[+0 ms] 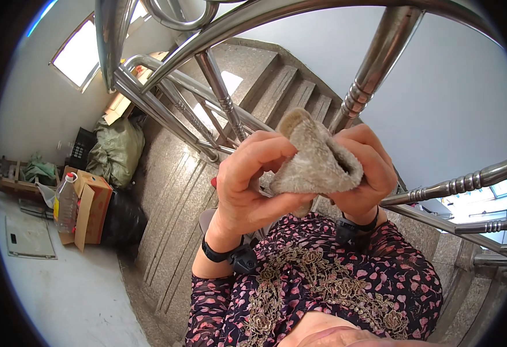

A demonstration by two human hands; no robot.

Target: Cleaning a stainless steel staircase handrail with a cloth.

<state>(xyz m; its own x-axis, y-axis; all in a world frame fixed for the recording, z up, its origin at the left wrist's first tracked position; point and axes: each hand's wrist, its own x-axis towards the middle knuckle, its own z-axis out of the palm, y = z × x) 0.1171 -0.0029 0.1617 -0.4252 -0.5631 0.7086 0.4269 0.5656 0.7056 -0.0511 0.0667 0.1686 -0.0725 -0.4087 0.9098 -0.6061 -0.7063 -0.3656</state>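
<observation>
A beige-grey plush cloth [317, 165], folded and bunched up, is held between my two hands in front of my chest. My left hand [246, 182] pinches its left side, thumb along the lower edge and fingers near the top fold. On the other side my right hand [372, 168] is closed round the cloth's right edge, next to a dark opening in the folds. Most of the right fingertips are hidden behind it. Just beyond the cloth, a stainless-steel railing [224, 95] rises above and beside my hands.
Stone steps [291, 87] lie beyond the railing. At the left, a cardboard box [96, 208], a large plastic bottle [65, 205], a black bag [123, 220] and a stuffed green sack [117, 151] stand by the wall. A steel baluster [374, 69] slants close to my right hand.
</observation>
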